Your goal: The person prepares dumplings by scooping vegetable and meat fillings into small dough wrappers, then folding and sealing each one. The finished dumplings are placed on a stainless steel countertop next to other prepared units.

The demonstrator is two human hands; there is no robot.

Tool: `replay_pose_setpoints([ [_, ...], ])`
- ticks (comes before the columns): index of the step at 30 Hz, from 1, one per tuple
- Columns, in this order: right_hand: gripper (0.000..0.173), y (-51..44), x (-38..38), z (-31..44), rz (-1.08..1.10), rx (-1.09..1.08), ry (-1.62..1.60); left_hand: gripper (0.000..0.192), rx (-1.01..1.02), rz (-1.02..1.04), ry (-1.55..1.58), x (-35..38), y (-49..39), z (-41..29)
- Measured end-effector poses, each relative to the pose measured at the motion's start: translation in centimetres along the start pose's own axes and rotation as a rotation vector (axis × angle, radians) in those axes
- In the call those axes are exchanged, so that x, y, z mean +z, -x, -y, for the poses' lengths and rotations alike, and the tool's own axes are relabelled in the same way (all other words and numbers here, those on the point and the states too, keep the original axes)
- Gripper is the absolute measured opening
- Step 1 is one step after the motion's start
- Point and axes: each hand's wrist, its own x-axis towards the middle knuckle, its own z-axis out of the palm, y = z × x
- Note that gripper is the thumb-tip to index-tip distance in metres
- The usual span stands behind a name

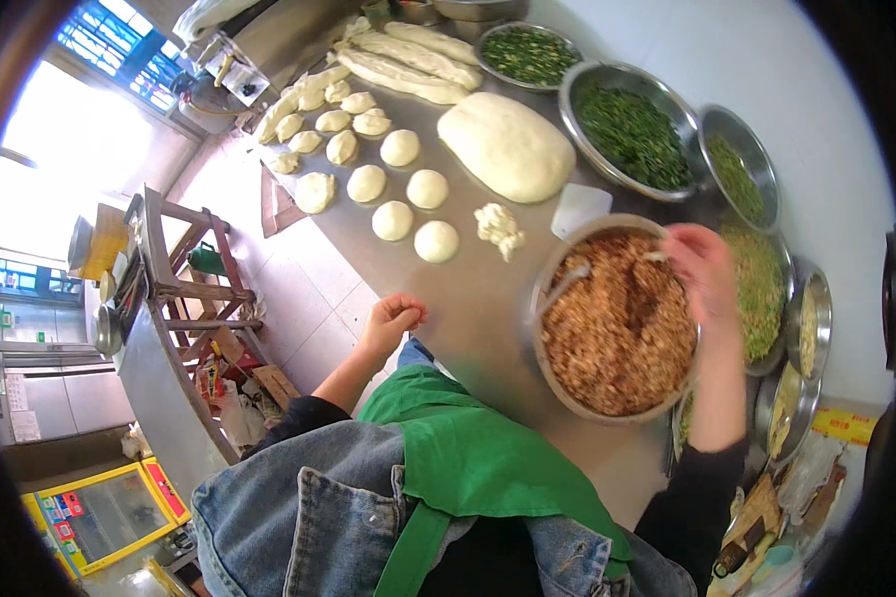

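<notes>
My left hand [396, 317] hovers by the near edge of the metal worktop, its fingers curled in with nothing visible in them. Over the right rim of a large bowl of brown minced filling [605, 351] is my right hand [700, 269], blurred. A small pale bit shows at its fingertips; whether it is held cannot be told. A spoon [567, 283] rests in the left side of the filling. Beyond the bowl lie a white plastic scraper [581, 210], a ragged dough scrap [499, 230] and a big dough slab [506, 148]. Round dough balls [436, 242] sit to the left.
Rough dough pieces [333, 121] and long dough strips [411, 63] cover the far worktop. Along the wall stand metal bowls of chopped greens [631, 134], more chopped vegetables [753, 291] and other fillings. A wooden stool [194, 283] and a metal-topped table [168, 388] are at left.
</notes>
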Motion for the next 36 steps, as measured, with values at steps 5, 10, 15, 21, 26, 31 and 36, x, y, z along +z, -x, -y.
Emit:
replay_pose_setpoints([
  [5,0.015,-11.1,25.2,-5.3,0.261,0.072,-0.089,0.011,-0.056,-0.079,0.04,-9.0,-2.5,-0.2],
  [10,0.014,-18.0,42.4,-14.1,0.234,0.169,-0.074,0.012,0.016,-0.195,-0.023,-17.4,-5.7,-2.0],
  [15,0.009,-20.0,47.0,-17.7,0.096,-0.074,0.35,0.025,0.424,-0.149,-0.538,-20.1,-10.3,-5.8],
  [21,0.009,-20.1,46.2,-18.6,0.082,-0.23,0.542,0.051,0.726,-0.132,-0.938,-18.8,-17.7,-8.3],
  [26,0.009,-21.4,44.4,-16.8,0.063,0.285,0.051,0.062,0.667,-0.039,-1.181,-18.0,-18.9,-7.6],
  [31,0.012,-25.2,42.1,-14.9,0.054,0.259,-0.018,0.061,0.66,-0.055,-1.275,-17.3,-18.6,-7.6],
  [36,0.009,-28.7,40.9,-16.6,-0.071,-0.008,0.435,0.053,0.648,-0.044,-1.105,-17.2,-18.5,-8.7],
])
